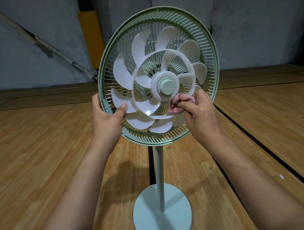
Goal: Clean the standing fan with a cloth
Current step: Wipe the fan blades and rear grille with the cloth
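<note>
A pale green standing fan (204, 46) stands before me with its front grille off, so the white blades (141, 44) and green hub cap (167, 86) are bare. My left hand (107, 117) grips the lower left rim of the rear grille, thumb pressed on a blade tip. My right hand (199, 112) pinches a bunched pink cloth (179, 103) against the blades just right of and below the hub. The fan's pole (159, 176) runs down to a round base (162, 215).
The fan stands on a wooden sports floor (43, 157) with black lines (267, 150). A grey wall (249, 29) rises behind, with a yellow padded post (91, 38) and a slanted metal brace (41, 43) at the left.
</note>
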Available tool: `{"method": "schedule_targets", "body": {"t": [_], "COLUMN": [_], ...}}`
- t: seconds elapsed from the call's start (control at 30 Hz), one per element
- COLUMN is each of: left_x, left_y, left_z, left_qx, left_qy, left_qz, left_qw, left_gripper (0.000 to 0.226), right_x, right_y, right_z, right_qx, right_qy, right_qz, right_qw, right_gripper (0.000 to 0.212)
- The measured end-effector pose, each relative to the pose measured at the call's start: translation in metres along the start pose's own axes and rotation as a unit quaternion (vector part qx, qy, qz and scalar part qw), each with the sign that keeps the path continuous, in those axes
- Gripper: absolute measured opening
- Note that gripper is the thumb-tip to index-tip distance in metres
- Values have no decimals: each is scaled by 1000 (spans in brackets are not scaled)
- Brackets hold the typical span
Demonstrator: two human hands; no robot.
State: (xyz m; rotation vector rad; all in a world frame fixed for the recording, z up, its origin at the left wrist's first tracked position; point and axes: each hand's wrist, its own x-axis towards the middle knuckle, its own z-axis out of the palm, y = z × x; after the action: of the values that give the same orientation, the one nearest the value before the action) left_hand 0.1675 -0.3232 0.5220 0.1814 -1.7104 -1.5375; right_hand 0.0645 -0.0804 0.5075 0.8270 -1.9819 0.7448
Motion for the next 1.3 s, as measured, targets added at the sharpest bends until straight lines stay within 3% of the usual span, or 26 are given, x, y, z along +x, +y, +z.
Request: {"method": "schedule_targets", "body": {"t": [0.3,0.47,0.63,0.9,1.07,1.3], "left_x": [0,-1,0,-1,-5,-2], "left_y": [0,0,-2,7,13,9], "left_z": [0,2,-1,-6,-2,2], "left_qx": [8,3,7,24,22,9], "left_qy": [-2,-5,-16,-14,-4,18], "left_qz": [-2,4,13,27,35,38], "left_qw": [1000,1000,1000,999,999,999], "left_gripper": [45,44,47,60,31,22], "right_x": [-10,-15,-17,-11,-1,6], "right_y": [-6,-23,-27,-14,-2,3], "right_z": [8,18,21,14,2,-8], "right_qx": [22,67,70,14,-6,-14], "right_qy": [-24,-97,-116,-101,-56,14], "right_qz": [79,85,82,81,110,123], "right_qw": [996,989,987,991,992,992], "right_gripper": [18,27,28,27,28,37]}}
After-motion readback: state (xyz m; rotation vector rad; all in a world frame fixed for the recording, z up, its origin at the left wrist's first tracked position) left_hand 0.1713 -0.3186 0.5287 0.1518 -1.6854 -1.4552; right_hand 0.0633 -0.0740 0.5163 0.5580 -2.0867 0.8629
